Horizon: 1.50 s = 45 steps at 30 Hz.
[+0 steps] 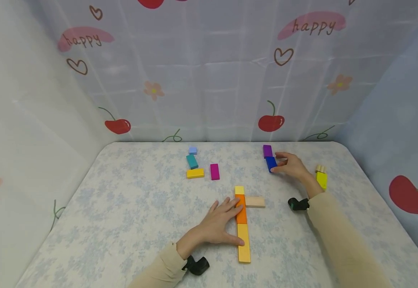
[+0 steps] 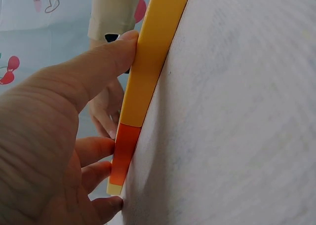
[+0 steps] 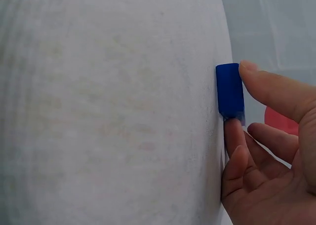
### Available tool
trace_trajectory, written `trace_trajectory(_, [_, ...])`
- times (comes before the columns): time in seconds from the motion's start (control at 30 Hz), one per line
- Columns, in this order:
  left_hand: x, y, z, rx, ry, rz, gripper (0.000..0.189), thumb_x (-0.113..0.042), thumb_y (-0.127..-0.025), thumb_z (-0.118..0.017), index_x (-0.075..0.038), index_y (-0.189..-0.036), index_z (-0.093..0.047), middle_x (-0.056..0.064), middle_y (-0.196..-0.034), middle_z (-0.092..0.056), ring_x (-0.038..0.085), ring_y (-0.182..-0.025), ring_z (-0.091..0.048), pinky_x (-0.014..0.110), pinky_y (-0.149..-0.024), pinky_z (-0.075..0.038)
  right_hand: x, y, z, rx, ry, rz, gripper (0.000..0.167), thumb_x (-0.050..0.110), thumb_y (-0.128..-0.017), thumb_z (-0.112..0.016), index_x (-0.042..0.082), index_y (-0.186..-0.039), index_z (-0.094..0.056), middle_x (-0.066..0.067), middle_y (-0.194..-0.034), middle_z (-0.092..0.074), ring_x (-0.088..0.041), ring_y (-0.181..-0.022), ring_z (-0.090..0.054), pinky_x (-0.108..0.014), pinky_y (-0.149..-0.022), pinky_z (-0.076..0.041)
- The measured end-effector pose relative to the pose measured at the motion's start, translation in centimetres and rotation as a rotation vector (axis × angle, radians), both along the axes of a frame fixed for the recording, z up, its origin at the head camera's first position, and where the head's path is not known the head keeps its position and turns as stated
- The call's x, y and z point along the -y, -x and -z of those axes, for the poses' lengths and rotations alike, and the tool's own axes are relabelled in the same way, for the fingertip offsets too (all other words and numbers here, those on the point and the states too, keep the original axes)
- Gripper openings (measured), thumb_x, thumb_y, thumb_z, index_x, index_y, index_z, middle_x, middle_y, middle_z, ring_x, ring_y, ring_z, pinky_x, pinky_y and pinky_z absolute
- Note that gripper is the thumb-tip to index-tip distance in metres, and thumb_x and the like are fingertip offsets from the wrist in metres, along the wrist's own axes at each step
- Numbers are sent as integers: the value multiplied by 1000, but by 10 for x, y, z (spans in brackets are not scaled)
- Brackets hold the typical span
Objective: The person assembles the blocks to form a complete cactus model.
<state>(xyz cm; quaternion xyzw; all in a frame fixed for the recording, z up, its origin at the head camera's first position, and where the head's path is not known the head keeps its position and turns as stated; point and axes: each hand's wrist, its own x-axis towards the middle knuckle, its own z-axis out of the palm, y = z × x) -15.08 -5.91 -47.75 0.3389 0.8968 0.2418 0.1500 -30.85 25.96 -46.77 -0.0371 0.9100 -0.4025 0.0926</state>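
My left hand (image 1: 216,224) lies spread over a straight row of blocks, its thumb touching a yellow block (image 1: 243,254) and its fingertips on the orange block (image 1: 242,216). A short pale yellow block (image 1: 239,190) sits at the row's far end. From the row's right side a plain wooden block (image 1: 255,202) sticks out. At the back right, my right hand (image 1: 293,166) holds a blue block (image 3: 230,89) between thumb and fingers, at its two ends. Touching or very near the blue block is a purple block (image 1: 267,151).
Left of centre lie a light blue block (image 1: 193,150), a teal block (image 1: 192,161), a yellow block (image 1: 195,173) and a magenta block (image 1: 214,172). Beyond my right wrist sits a bright yellow-green piece (image 1: 321,180) with pale prongs. A printed curtain (image 1: 209,80) stands behind the table.
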Motion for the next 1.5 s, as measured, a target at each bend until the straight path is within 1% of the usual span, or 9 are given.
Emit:
trace_trajectory(0.17, [0, 1, 1, -7, 8, -5, 97, -59, -78, -74, -20, -155, -30, -5, -165, -13, 25, -153, -8, 58, -121, -7, 3, -1, -1, 1, -18, -13, 77, 22, -87, -75, -2, -149, -35, -28, -142, -47, -34, -108, -56, -47, -96, -51])
trace_trajectory(0.27, [0, 1, 0, -7, 7, -9, 97, -58, -78, -75, -19, -155, -31, -5, -165, -13, 25, -153, -8, 58, -121, -7, 4, -2, -1, -9, -32, -19, 75, 21, -86, -75, -4, -147, -38, -27, -127, -56, -31, -100, -57, -42, -91, -52])
trace_trajectory(0.37, [0, 1, 0, -8, 6, -9, 97, -58, -77, -75, -19, -155, -31, -4, -165, -13, 25, -153, -8, 58, -121, -7, 3, -3, 1, -13, -42, -16, 72, 18, -86, -75, -4, -145, -41, -22, -109, -62, -27, -94, -57, -37, -86, -52])
trace_trajectory(0.47, [0, 0, 0, -8, 4, -7, 97, -58, -77, -75, -18, -154, -31, -4, -165, -14, 26, -153, -8, 58, -121, -7, 2, -4, 2, -13, -42, -11, 69, 18, -85, -76, -3, -143, -44, -19, -104, -64, -26, -92, -58, -35, -83, -52])
trace_trajectory(0.77, [-1, -2, -1, -11, 8, -10, 97, -59, -77, -75, -19, -154, -32, -5, -165, -14, 26, -153, -9, 58, -121, -7, 3, -7, 5, -25, -50, 11, 65, 18, -84, -77, -1, -140, -48, -19, -105, -64, -27, -92, -58, -41, -88, -53])
trace_trajectory(0.97, [-1, -1, -1, -18, 11, -10, 97, -59, -77, -75, -18, -154, -33, -4, -165, -15, 26, -153, -10, 58, -121, -8, 4, -12, 2, -8, -69, 10, 67, 21, -83, -78, 1, -139, -49, -19, -110, -63, -26, -92, -57, -36, -85, -53])
trace_trajectory(1.23, [-1, -1, -1, -23, 23, -16, 97, -60, -76, -75, -19, -154, -32, -5, -165, -15, 26, -153, -10, 58, -121, -8, 7, -29, -3, -37, -39, -67, 68, 25, -81, -81, -1, -136, -51, -21, -114, -64, -23, -87, -60, -28, -79, -53])
trace_trajectory(1.37, [-1, -1, -1, -18, 26, -15, 97, -60, -76, -75, -19, -154, -32, -5, -165, -15, 26, -153, -10, 58, -121, -8, 9, -38, -4, -57, -19, -104, 66, 22, -80, -82, -2, -134, -53, -21, -118, -63, -21, -83, -61, -23, -72, -52])
trace_trajectory(1.5, [-1, -1, -1, -13, 29, -15, 97, -60, -77, -74, -19, -154, -32, -5, -165, -15, 26, -153, -9, 58, -121, -8, 13, -47, -7, -75, 9, -137, 65, 20, -79, -83, -2, -132, -55, -22, -122, -62, -20, -82, -62, -21, -71, -53])
